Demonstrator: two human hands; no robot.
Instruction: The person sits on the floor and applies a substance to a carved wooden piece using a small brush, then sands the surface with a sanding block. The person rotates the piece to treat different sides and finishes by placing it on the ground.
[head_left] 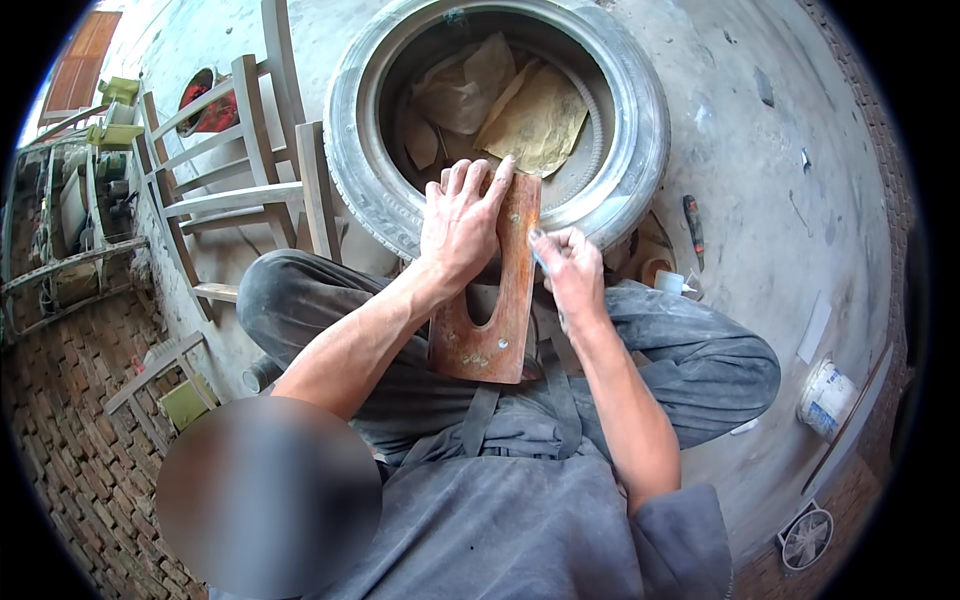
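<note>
Currently the L hand [462,225] is on the upper L side of a reddish-brown wooden board [508,290], back of hand up, fingers slightly apart and pointing to the board's far end; palm side hidden, so can't tell how tight the hold is. R hand [572,268] is at the board's R edge, fingers bunched narrow in a pinch w/ a bit of a small blue pc. [541,262] showing at the tips; too small to tell what it is. Board sits btwn the two forearms, lwr end over the lap, far end overlapping the near rim of a big dusty tyre [345,110]; can't tell if it actually rests on it. It has a rounded cutout on its L side & a few small marks near the lwr end. Inside the tyre: a crumpled cloudy bag [468,88] & a yellowish sheet [540,118]. Legs in dusty grey trousers [690,370] are folded either side of the board. Off L, wooden chair frames [258,120] stand near a round container w/ red inside [210,105]. Off R, a dark-handled tool [693,225] lies on the floor nr the tyre, w/ a small pale-blue bottle [670,282] closer to the knee; farther R, a white tub [826,396] & a fan [806,538].
</note>
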